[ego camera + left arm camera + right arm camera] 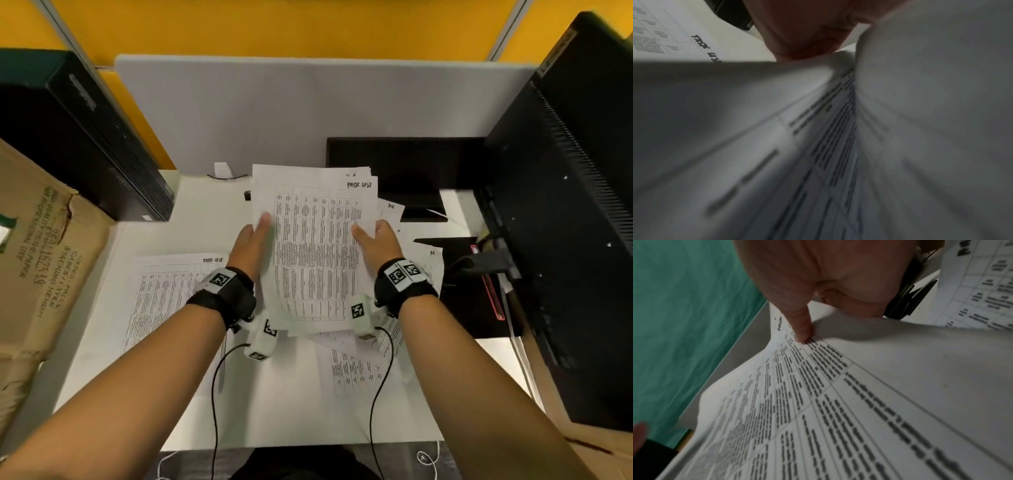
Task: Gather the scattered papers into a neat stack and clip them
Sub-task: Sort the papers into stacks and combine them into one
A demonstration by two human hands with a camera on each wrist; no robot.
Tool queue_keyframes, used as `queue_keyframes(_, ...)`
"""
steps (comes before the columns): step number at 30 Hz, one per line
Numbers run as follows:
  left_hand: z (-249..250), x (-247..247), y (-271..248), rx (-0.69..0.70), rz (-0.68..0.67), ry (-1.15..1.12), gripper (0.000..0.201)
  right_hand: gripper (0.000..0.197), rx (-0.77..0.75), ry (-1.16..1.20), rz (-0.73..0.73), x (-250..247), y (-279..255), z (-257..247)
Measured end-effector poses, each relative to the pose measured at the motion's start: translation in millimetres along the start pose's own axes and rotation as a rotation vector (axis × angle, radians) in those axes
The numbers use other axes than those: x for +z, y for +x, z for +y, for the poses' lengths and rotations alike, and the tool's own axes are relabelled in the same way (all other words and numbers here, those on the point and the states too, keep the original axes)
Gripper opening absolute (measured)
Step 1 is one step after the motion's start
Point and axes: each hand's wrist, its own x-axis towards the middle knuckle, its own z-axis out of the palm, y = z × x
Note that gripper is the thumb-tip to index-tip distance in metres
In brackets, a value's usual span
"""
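A bundle of printed sheets (315,246) with tables is held up over the white desk (301,404). My left hand (255,236) grips its left edge, thumb on top. My right hand (371,238) grips the right edge the same way. In the right wrist view the thumb (801,327) presses on the top sheet (838,402). The left wrist view shows fanned, blurred sheet edges (818,146) close up. One loose sheet (168,294) lies flat at the left of the desk. Other loose sheets (356,370) lie under and right of the bundle. A small dark clip (247,195) sits near the back.
A cardboard box (37,267) stands at the left. A black computer case (85,137) is behind it. A black monitor (568,205) fills the right side, with a dark pad (404,171) and cables beside it. A grey divider (274,113) closes the back.
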Motion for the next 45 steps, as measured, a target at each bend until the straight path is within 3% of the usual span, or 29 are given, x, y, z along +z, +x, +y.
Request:
queue_keyframes(2,-6.4,-1.2,-2.7,0.084,-0.002,0.095,0.045,0.039,0.002,-0.063,0.036,5.2,0.1,5.0)
queue_keyframes(3,-10.7,-3.5,-1.0,0.129,0.013,0.155,0.035,0.04,0.011,-0.096,0.053,7.3,3.3,10.9)
queue_keyframes(5,-14.2,-9.7,1.7,0.166,0.073,0.207,0.032,0.052,0.086,-0.148,0.102,9.9,10.1,24.6)
queue_keyframes(8,-11.6,-25.2,7.4,0.194,0.167,0.222,0.033,0.083,0.324,-0.418,0.193,7.0,16.9,49.3)
queue_keyframes(10,-9.5,-36.6,11.9,0.19,0.202,0.234,0.034,0.103,0.43,-0.525,0.173,5.9,14.7,59.4)
queue_keyframes(13,-7.3,-50.3,16.7,0.178,0.246,0.238,0.035,0.113,0.443,-0.523,0.162,8.8,16.7,69.5)
queue_keyframes(17,-8.0,-58.5,18.5,0.18,0.272,0.176,0.036,0.097,0.374,-0.214,0.256,10.4,24.0,74.7)
queue_keyframes(20,-11.6,-59.1,18.9,0.176,0.281,0.141,0.034,0.067,0.302,-0.275,0.247,3.4,20.6,71.0)
queue_keyframes(29,-12.5,-60.3,25.4,0.181,0.278,0.11,0.03,0.023,-0.024,-0.239,0.269,-17.9,5.8,64.3)
queue_keyframes(34,-10.7,-70.2,28.9,0.175,0.31,0.14,0.031,0.018,-0.064,-0.286,0.238,-42.1,3.1,61.0)
queue_keyframes(38,-10.8,-70.7,26.5,0.171,0.321,0.126,0.029,0.022,-0.024,-0.502,0.16,-50.1,3.0,73.1)
queue_keyframes(41,-11.1,-70.2,24.4,0.168,0.312,0.135,0.029,0.034,-0.01,-0.537,0.204,-51.1,0.1,83.7)
queue_keyframes(45,-14.0,-71.9,22.7,0.159,0.317,0.161,0.03,0.021,-0.005,-0.569,0.336,-47.1,0.0,89.0)
